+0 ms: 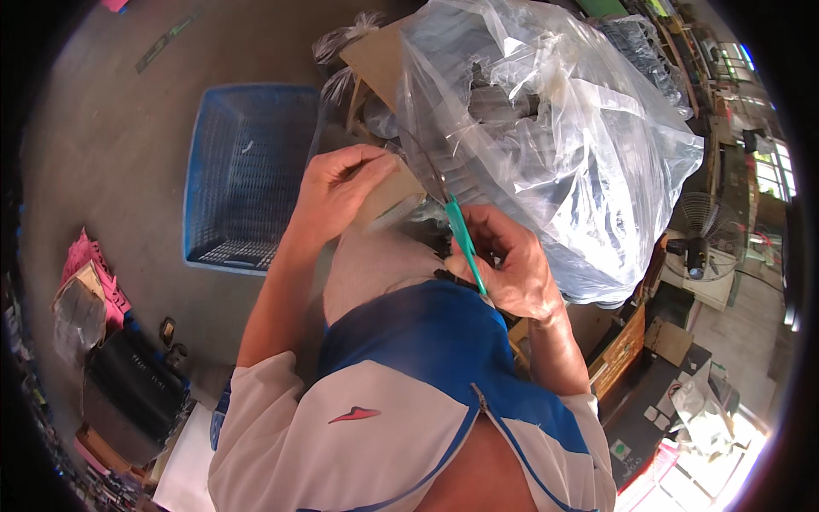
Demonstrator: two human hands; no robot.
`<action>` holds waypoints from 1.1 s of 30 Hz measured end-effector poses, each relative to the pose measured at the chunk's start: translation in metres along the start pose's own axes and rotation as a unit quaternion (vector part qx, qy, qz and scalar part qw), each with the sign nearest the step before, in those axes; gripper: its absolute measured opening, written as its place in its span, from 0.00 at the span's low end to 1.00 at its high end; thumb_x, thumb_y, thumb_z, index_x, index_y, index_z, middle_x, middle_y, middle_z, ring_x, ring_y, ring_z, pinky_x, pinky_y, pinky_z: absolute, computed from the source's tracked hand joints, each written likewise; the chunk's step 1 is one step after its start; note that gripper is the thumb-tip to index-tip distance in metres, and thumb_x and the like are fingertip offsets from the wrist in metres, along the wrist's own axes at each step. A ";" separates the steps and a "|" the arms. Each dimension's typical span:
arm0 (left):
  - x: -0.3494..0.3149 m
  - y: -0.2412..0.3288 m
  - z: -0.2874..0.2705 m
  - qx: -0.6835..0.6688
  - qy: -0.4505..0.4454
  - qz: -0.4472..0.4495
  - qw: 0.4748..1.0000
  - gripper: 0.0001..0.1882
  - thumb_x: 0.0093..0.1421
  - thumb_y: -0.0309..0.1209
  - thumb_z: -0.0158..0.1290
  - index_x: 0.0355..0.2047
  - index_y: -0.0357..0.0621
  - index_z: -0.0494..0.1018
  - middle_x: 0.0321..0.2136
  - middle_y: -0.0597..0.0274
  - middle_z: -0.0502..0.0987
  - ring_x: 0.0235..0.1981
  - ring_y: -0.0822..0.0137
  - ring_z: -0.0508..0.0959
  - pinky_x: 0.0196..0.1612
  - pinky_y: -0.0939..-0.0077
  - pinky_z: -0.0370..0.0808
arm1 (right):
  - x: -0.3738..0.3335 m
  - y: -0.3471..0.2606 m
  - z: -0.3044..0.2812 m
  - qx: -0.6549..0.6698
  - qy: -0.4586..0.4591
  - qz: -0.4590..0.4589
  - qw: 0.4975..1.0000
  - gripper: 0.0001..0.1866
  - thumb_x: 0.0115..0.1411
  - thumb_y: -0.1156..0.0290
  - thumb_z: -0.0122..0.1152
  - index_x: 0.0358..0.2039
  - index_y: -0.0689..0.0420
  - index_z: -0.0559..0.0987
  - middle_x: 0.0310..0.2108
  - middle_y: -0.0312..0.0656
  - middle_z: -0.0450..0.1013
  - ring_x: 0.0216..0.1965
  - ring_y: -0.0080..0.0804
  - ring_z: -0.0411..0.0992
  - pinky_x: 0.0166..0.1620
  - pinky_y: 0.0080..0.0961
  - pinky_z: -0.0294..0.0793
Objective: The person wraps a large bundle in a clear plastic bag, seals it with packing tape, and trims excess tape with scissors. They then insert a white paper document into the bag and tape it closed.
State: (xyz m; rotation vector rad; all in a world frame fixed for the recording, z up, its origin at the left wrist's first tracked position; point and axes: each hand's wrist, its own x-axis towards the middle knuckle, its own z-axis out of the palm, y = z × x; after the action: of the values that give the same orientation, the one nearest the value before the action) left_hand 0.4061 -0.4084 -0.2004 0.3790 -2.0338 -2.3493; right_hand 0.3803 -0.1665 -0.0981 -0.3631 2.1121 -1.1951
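My left hand [337, 189] is closed, its thumb and fingers pinching a flat tan piece [391, 192] that looks like card; its lower edge has a paler, shiny strip. My right hand [512, 264] is wrapped around green-handled scissors [461, 235]. Their thin metal blades point up and away, just right of the tan piece and apart from it. Beyond both hands, a large clear plastic bag [589, 171] bulges with grey contents and has a torn opening near its top. Both hands are above my lap.
A blue plastic crate [198, 183] stands on the floor to the left, with a small pale scrap inside. A fan [698, 247] stands at the right near a wooden board [618, 354]. Lower left are a black rolled item [136, 384] and pink material [85, 260].
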 end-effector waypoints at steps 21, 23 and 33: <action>-0.011 0.019 0.126 0.160 -0.451 0.076 0.875 0.02 0.61 0.22 0.61 0.33 0.35 0.81 0.24 0.58 0.78 0.25 0.67 0.76 0.30 0.73 0.71 | -0.224 0.223 -0.057 0.464 0.500 -0.150 0.715 0.25 0.61 0.46 0.71 0.36 0.60 0.80 0.32 0.42 0.79 0.28 0.27 0.74 0.35 0.28 0.73; -0.007 0.019 0.158 0.166 -0.512 0.059 0.841 0.02 0.61 0.22 0.61 0.33 0.35 0.80 0.24 0.57 0.78 0.25 0.64 0.77 0.31 0.72 0.72 | -0.233 0.274 -0.072 0.276 0.647 0.092 0.705 0.25 0.63 0.45 0.67 0.36 0.59 0.80 0.31 0.39 0.77 0.28 0.28 0.74 0.36 0.30 0.75; -0.018 0.020 0.291 0.259 -0.558 0.057 0.786 0.02 0.62 0.22 0.60 0.32 0.35 0.79 0.26 0.58 0.80 0.27 0.67 0.78 0.34 0.74 0.73 | -0.227 0.507 -0.121 -0.148 0.576 0.395 0.700 0.30 0.60 0.50 0.64 0.47 0.68 0.79 0.48 0.63 0.76 0.50 0.59 0.77 0.53 0.47 0.76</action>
State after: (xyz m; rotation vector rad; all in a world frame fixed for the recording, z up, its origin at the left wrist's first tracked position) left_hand 0.3653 -0.1248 -0.1407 -1.4751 -2.9359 -2.0087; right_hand 0.5071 0.3075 -0.3846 1.4378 2.9098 -0.4855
